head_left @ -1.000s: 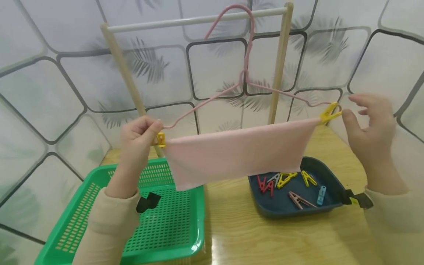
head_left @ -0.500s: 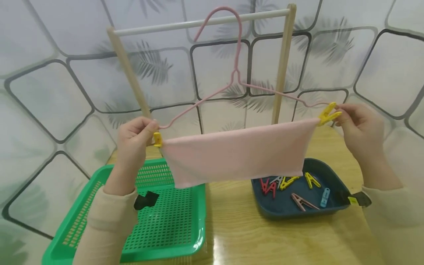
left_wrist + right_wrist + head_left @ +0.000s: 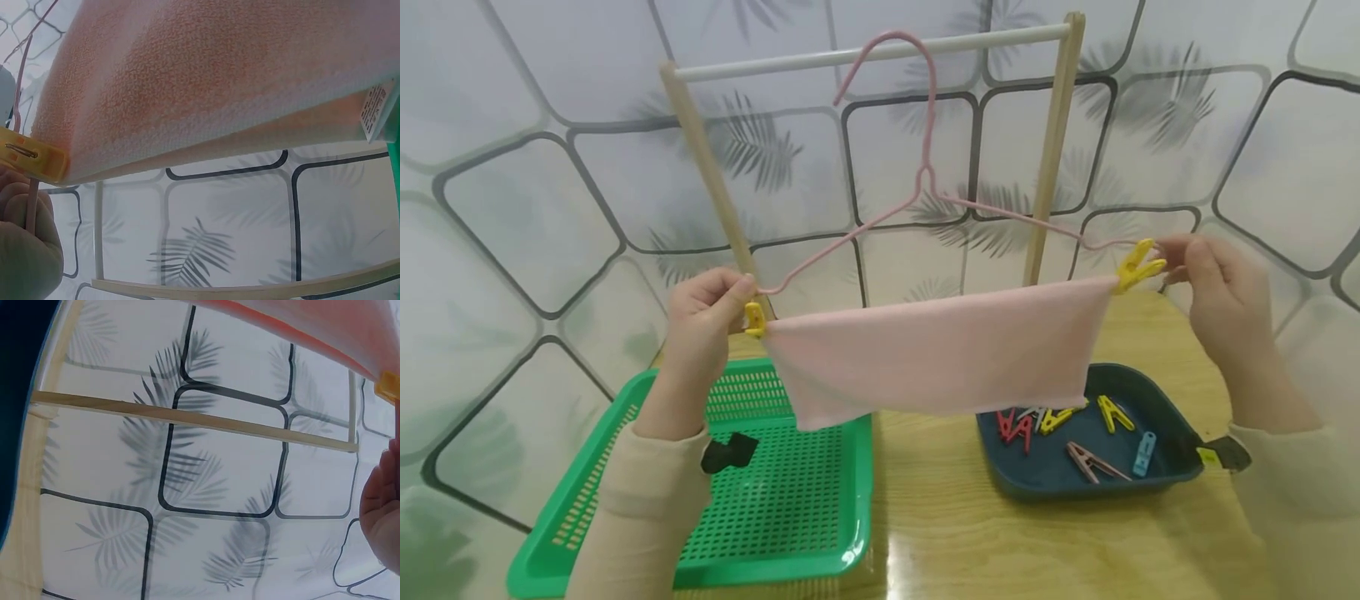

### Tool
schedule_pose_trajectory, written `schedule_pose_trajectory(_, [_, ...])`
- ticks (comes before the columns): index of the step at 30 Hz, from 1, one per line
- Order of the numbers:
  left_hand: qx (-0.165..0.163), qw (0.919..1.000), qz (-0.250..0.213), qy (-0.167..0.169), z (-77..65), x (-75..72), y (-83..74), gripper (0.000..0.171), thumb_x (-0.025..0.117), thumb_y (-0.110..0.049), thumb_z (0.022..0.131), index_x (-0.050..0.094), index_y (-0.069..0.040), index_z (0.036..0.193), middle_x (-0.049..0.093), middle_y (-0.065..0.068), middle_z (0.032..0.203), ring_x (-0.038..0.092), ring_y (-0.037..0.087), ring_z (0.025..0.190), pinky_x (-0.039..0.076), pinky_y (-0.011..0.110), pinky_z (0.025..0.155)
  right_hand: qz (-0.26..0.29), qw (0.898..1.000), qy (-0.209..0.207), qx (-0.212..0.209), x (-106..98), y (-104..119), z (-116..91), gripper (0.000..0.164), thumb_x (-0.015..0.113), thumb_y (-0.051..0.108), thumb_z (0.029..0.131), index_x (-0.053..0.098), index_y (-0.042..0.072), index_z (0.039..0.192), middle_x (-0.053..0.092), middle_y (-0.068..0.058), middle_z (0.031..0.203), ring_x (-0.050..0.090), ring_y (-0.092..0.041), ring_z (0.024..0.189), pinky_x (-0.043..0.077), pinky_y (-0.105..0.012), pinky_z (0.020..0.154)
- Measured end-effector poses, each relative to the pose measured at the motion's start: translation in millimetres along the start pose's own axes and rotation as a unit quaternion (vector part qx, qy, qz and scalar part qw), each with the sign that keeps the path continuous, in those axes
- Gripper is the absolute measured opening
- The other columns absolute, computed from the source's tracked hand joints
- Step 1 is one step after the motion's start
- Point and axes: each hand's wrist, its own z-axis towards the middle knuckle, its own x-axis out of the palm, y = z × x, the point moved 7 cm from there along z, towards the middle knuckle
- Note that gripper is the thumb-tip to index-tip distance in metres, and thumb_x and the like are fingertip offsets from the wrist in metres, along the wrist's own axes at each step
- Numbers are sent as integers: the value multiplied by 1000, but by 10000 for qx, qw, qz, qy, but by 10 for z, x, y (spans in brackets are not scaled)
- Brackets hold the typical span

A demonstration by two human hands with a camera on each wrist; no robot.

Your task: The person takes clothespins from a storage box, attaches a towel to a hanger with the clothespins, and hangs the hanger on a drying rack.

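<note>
A pink towel (image 3: 940, 350) hangs folded over the lower part of a pink clothes hanger (image 3: 929, 117). One yellow clothespin (image 3: 755, 319) clamps its left end and another yellow clothespin (image 3: 1138, 267) its right end. My left hand (image 3: 703, 325) pinches the hanger's left corner between thumb and fingers, just beside the clothespin. In the left wrist view the hanger wire runs into my curled fingers (image 3: 31, 212). My right hand (image 3: 1225, 300) holds the hanger's right corner, fingers bent round it, slightly blurred. The hanger's hook appears in front of the rack's white rail (image 3: 760, 64).
Behind stands a wooden rack (image 3: 1052, 150) against a patterned wall. On the wooden table (image 3: 925, 500), a green basket (image 3: 857, 508) stands at left. A dark blue tray (image 3: 1022, 479) at right holds several clothespins (image 3: 1093, 461) in red, yellow, blue and other colours.
My right hand has moved in from beside the clothespin to grip the hanger's right corner. The hanger with the towel has shifted slightly left in relation to the rack, its hook lower.
</note>
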Motion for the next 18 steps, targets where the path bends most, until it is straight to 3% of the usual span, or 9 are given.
schedule_pose_trajectory(5, [-123, 9998, 155, -70, -25, -31, 31, 33, 49, 7, 86, 63, -12, 63, 33, -3, 48, 20, 13, 41, 15, 26, 41, -241, 9957, 523, -728, 103, 220, 53, 25, 41, 8, 92, 63, 1, 103, 53, 21, 93, 45, 0, 83, 32, -15, 72])
schedule_pose_trajectory(10, [-87, 9996, 276, -52, -44, -27, 32, 31, 50, 6, 86, 63, -12, 64, 33, -1, 47, 22, 13, 41, 19, 25, 41, -949, 9802, 1120, -1329, 301, 393, 80, 23, 47, 10, 91, 61, -4, 103, 48, 28, 94, 42, 2, 80, 32, -17, 66])
schedule_pose_trajectory(15, [-161, 9991, 361, 123, -39, 26, 36, 25, 54, 8, 81, 62, -10, 66, 43, 2, 52, 32, 11, 45, 30, 21, 43, -1369, 9698, 957, -1777, 388, 464, 66, 17, 50, 6, 89, 65, -3, 90, 54, 8, 83, 43, -3, 77, 32, -25, 62])
schedule_pose_trajectory(18, [-270, 9973, 657, 178, -41, 40, 48, 18, 60, 9, 77, 60, -6, 67, 47, 2, 55, 36, 9, 48, 35, 20, 46, -1392, 9670, 787, -1983, 395, 466, 44, 14, 53, 4, 87, 66, -3, 86, 54, -2, 77, 42, -8, 73, 31, -28, 59])
